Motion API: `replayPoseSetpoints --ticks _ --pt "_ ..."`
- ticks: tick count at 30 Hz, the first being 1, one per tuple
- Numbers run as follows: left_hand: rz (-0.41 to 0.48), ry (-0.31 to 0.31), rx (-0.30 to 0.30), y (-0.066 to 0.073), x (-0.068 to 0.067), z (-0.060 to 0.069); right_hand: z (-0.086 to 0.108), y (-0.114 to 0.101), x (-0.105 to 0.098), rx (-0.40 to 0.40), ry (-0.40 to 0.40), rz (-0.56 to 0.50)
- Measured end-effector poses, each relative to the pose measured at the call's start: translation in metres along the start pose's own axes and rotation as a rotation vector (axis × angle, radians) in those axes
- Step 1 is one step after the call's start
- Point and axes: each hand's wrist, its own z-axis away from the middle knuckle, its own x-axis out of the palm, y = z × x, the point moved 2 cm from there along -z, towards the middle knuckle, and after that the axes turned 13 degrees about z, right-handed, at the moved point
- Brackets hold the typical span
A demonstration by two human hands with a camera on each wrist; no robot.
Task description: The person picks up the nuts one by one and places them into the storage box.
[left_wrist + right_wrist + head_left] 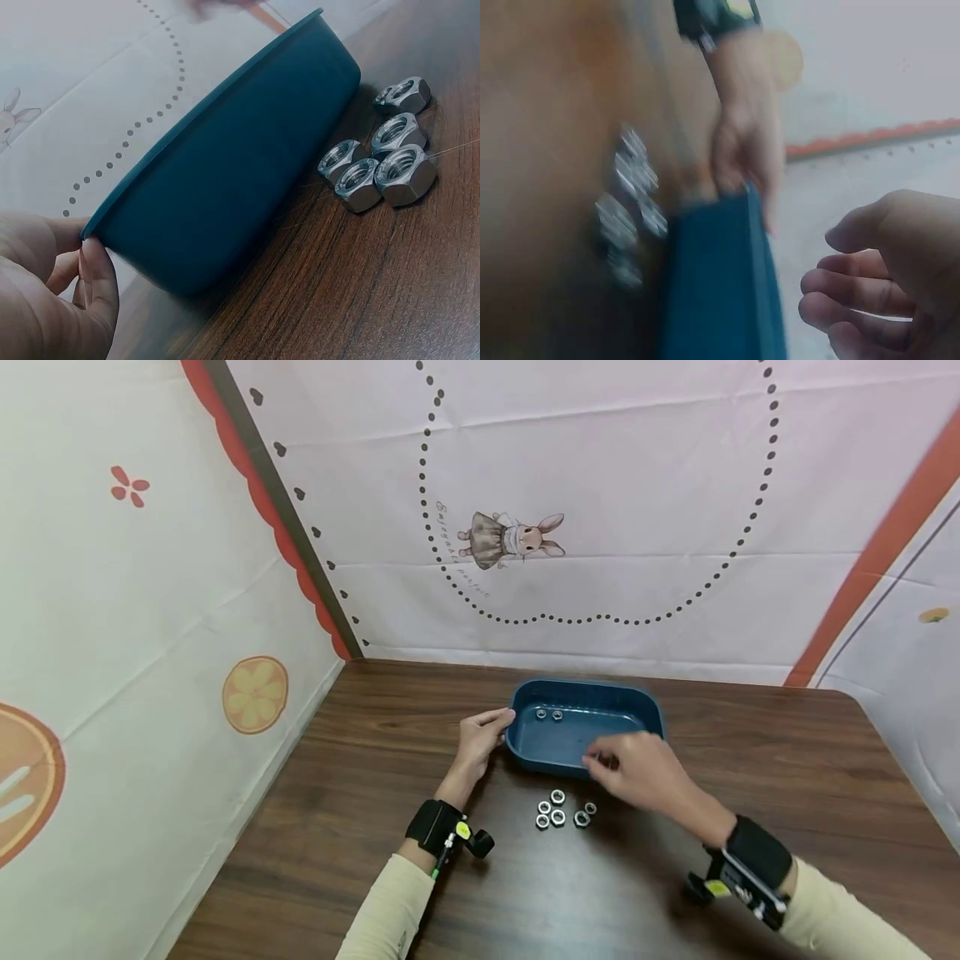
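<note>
A blue rectangular tray stands on the table, with two hex nuts inside toward its back left. My left hand pinches the tray's left rim between thumb and fingers, which shows closely in the left wrist view. Over the front right part of the tray is my right hand. Its fingers are loosely bent in the right wrist view, the thumb stands apart from them, and nothing shows between. Several shiny metal nuts lie grouped on the table just in front of the tray.
The brown wood table extends around the tray. A white printed cloth with a rabbit figure hangs behind it, and more cloth covers the left and right sides. Black camera straps sit on both wrists.
</note>
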Motion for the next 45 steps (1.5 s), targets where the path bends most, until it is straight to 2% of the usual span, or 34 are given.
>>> replayPoseSetpoints --ticks 5,10,16,22,28,32,37,41,45 --pt "-0.004 0.018 0.009 0.002 -0.001 -0.002 0.036 -0.018 0.016 0.045 -0.122 -0.055" --pt "-0.006 0.026 0.007 0.003 -0.001 -0.003 0.050 -0.019 0.040 0.119 -0.198 -0.041" --pt "0.001 0.017 -0.007 0.000 0.002 0.000 0.056 -0.018 0.059 0.154 -0.196 0.003" --pt "-0.003 0.020 -0.011 -0.001 0.003 0.000 0.056 -0.019 0.062 0.168 -0.178 0.011" --pt "-0.007 0.015 -0.008 -0.002 0.002 -0.001 0.058 -0.016 0.063 0.177 -0.143 -0.025" --pt "-0.009 0.012 -0.004 0.000 0.002 -0.002 0.059 -0.012 0.059 0.175 -0.133 -0.069" --pt "0.003 0.021 -0.003 0.003 0.001 -0.002 0.056 -0.004 0.042 0.135 -0.148 -0.147" --pt "0.011 0.026 -0.017 0.001 0.000 -0.002 0.050 0.006 0.023 0.044 -0.158 -0.225" --pt "0.010 0.015 -0.021 -0.001 0.001 -0.001 0.034 0.024 0.004 -0.080 -0.138 -0.260"
